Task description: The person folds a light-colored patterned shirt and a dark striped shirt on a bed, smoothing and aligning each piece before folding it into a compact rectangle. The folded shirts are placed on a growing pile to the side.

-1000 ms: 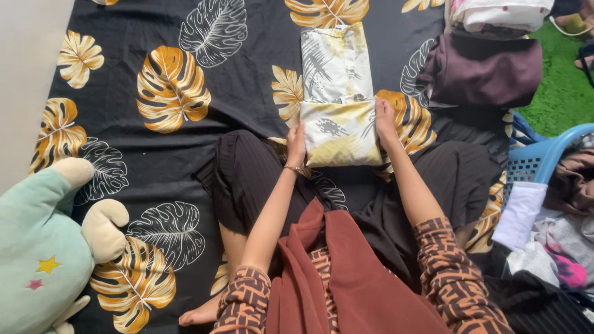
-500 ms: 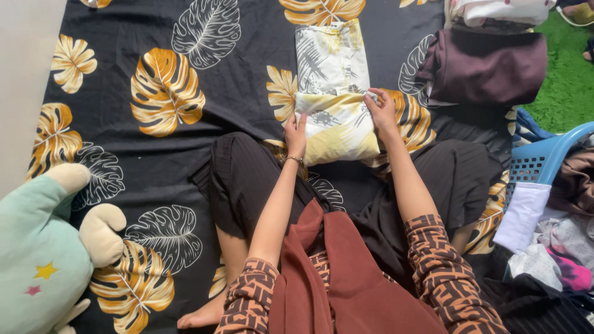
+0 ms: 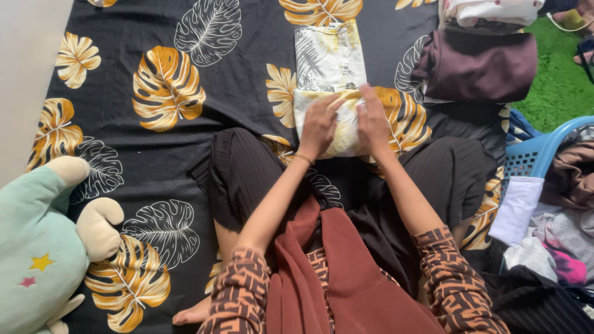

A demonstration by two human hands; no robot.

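Both hands flat: left hand (image 3: 320, 124) and right hand (image 3: 373, 120), fingers spread, pressing the folded cream-and-yellow leaf-print cloth (image 3: 328, 62). Its long axis runs straight away beyond the fingertips, equally near both hands.

The scene is covered mostly by a black bedsheet (image 3: 247, 93) printed with large golden and white leaves, which is spread flat. At the far left a pale plain floor (image 3: 25, 74) is seen beside the sheet. A mint-green plush toy (image 3: 37, 247) with cream paws and small stars is laid at the lower left. At the upper right a bright green carpet (image 3: 557, 86) is visible. The light is soft and even, and no strong shadows are cast.
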